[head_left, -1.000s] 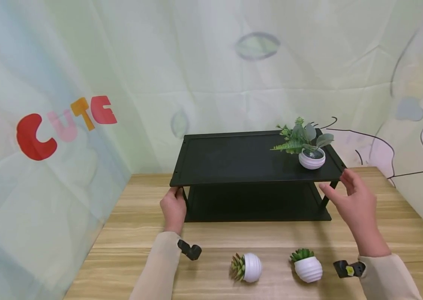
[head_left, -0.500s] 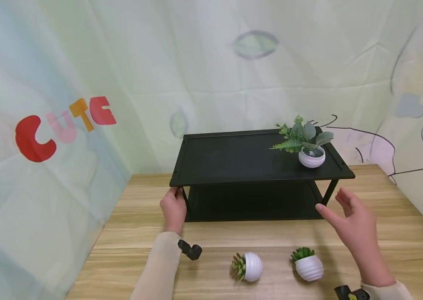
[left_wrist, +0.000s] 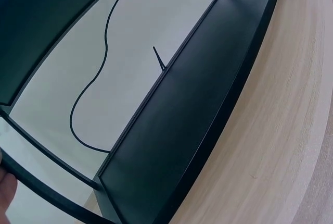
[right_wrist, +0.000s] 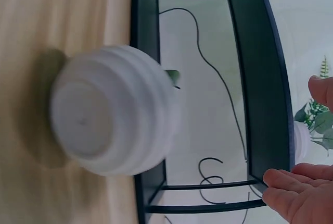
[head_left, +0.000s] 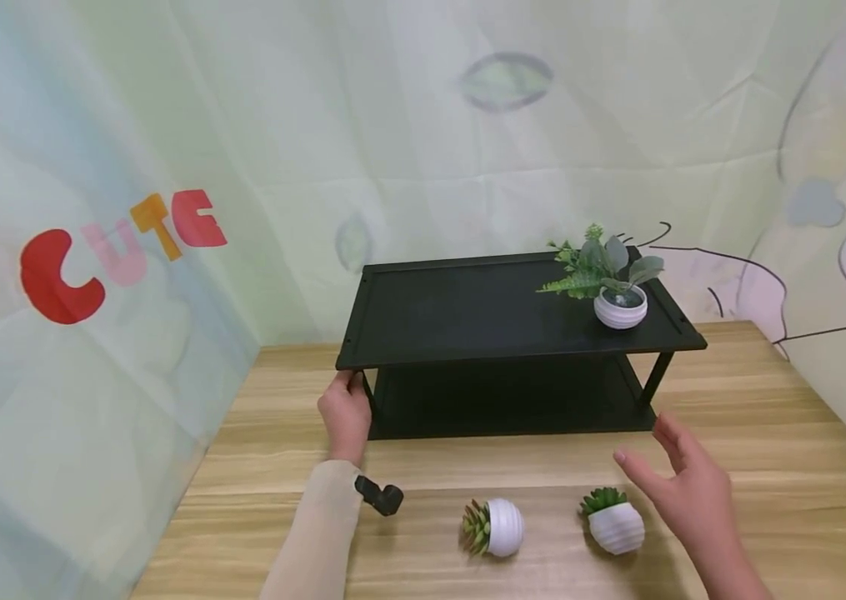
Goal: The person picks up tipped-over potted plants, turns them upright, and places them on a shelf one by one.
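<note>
A black two-tier shelf [head_left: 468,312] stands on the wooden table. My left hand [head_left: 347,417] grips its front left leg, just under the top board; in the left wrist view only fingertips [left_wrist: 6,187] show at that leg. My right hand [head_left: 693,492] hovers with thumb and fingers spread, touching nothing, right of a green succulent in a white pot [head_left: 616,527] that lies tilted on the table. That white pot [right_wrist: 112,112] looms large in the right wrist view. On the top board's right end stands a leafy plant in a white pot [head_left: 620,308].
A second succulent in a white pot [head_left: 503,527] lies on its side on the table, left of the green one. Behind the shelf hangs a printed cloth backdrop [head_left: 423,167]. Bare wood [head_left: 257,483] runs along the table's left side.
My right hand has let go of the shelf's front right corner and come down and toward me, closer to the green succulent. My left hand has stayed at the shelf's leg.
</note>
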A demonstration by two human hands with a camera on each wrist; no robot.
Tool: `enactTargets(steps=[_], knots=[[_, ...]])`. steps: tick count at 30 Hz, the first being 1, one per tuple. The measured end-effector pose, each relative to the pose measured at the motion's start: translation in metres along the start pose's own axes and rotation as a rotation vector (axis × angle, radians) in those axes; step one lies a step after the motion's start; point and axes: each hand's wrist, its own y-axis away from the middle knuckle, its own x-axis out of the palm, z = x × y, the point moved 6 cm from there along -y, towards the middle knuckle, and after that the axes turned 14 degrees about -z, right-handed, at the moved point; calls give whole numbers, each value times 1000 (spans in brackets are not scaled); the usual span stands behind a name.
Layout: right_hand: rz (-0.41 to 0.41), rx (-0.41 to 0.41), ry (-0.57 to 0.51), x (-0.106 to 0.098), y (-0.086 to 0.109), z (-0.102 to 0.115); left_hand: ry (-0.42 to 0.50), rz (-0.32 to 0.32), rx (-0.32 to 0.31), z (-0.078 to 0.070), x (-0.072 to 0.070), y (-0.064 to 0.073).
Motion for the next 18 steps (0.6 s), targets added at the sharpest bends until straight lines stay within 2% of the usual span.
enactTargets(steps=[3,7,10,18], knots=[[38,42,15,4,6,-7,2,-23,8,0,0,-1],[157,141,48,13,16,-19,5,-43,22,0,0,-1],[220,174,76,18,23,-27,8,-41,22,0,0,0],[230,155,150,22,37,-45,-2,-26,0,1,2,0]])
